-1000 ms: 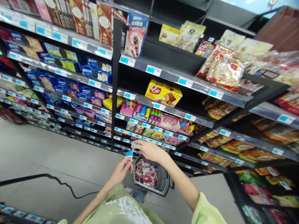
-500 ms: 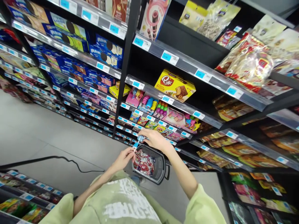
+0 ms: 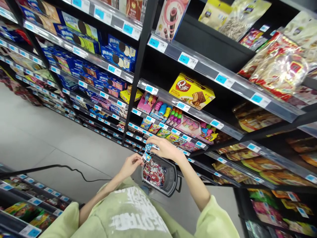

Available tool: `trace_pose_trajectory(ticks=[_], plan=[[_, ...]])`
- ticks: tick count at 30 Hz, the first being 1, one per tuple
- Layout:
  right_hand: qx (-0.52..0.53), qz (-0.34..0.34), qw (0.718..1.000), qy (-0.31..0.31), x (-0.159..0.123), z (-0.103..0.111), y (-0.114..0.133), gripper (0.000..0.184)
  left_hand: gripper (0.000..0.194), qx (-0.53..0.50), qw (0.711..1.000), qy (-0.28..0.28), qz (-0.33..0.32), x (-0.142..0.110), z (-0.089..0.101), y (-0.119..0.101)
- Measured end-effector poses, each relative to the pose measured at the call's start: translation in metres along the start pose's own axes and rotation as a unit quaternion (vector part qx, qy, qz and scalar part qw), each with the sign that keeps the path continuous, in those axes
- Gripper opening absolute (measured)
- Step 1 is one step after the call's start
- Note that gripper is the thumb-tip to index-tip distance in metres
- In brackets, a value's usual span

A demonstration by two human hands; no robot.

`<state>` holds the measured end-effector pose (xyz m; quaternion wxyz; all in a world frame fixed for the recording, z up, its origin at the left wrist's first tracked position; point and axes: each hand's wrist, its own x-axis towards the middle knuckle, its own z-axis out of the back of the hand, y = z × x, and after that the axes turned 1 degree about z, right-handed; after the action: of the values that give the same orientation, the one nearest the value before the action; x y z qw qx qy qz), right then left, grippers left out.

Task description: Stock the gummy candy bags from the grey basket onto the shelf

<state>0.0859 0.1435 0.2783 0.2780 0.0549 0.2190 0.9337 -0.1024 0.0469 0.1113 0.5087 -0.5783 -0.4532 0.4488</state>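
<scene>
A small lollipop (image 3: 149, 147) with a round blue, white-dotted head is held up over the basket between both hands. My right hand (image 3: 162, 147) is closed, its fingertips pinching the lollipop's head from the right. Lower and to the left, my left hand (image 3: 131, 164) pinches the stick end with thumb and forefinger. A small printed blue-and-white tag (image 3: 146, 156) shows by the stick. Beneath the hands is a dark grey shopping basket (image 3: 170, 178), with many red-and-silver wrapped sweets (image 3: 153, 173) inside.
Shelves in front hold blue biscuit boxes (image 3: 85, 71), a yellow snack box (image 3: 192, 91), toy candies (image 3: 162, 109) and bagged snacks (image 3: 277, 66). Grey floor (image 3: 49, 132) lies to the left, crossed by a black cord (image 3: 81, 175). Another shelf (image 3: 29, 201) stands at lower left.
The printed tag by the lollipop's stick has turned to face the camera more fully. My view has shifted slightly, so the shelves sit farther right. Both hands keep their hold.
</scene>
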Motion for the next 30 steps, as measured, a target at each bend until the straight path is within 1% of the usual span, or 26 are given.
trace_pose_trajectory(ticks=[2, 6, 8, 12, 18, 22, 25, 30], plan=[[0.009, 0.006, 1.0, 0.001, 0.0, -0.002, -0.001, 0.036, 0.021, 0.005, 1.0, -0.016, 0.006, 0.001, 0.0, 0.001], [0.029, 0.014, 0.999, -0.005, -0.002, -0.008, -0.004, 0.027, 0.021, 0.007, 0.999, -0.046, 0.011, 0.002, -0.002, 0.005], [0.033, 0.006, 0.999, -0.009, -0.005, -0.01, -0.006, 0.03, 0.022, 0.004, 0.998, -0.056, 0.014, 0.003, -0.002, 0.007], [0.036, -0.016, 0.999, -0.015, -0.008, -0.012, -0.007, 0.04, 0.024, -0.004, 0.997, -0.076, 0.019, 0.004, -0.002, 0.011], [0.042, 0.002, 0.999, -0.025, -0.006, -0.014, -0.007, 0.04, 0.028, -0.016, 0.994, -0.109, 0.013, 0.006, -0.002, 0.012], [0.031, 0.006, 0.999, -0.01, -0.001, -0.014, -0.007, 0.034, 0.027, -0.025, 0.993, -0.114, 0.017, 0.007, 0.001, 0.012], [0.025, -0.001, 1.0, -0.006, 0.003, -0.014, -0.007, 0.034, 0.026, -0.033, 0.993, -0.112, 0.018, 0.007, 0.003, 0.013], [0.04, -0.006, 0.999, -0.003, 0.012, -0.011, -0.008, 0.032, 0.029, -0.057, 0.991, -0.12, 0.019, 0.007, 0.008, 0.014]])
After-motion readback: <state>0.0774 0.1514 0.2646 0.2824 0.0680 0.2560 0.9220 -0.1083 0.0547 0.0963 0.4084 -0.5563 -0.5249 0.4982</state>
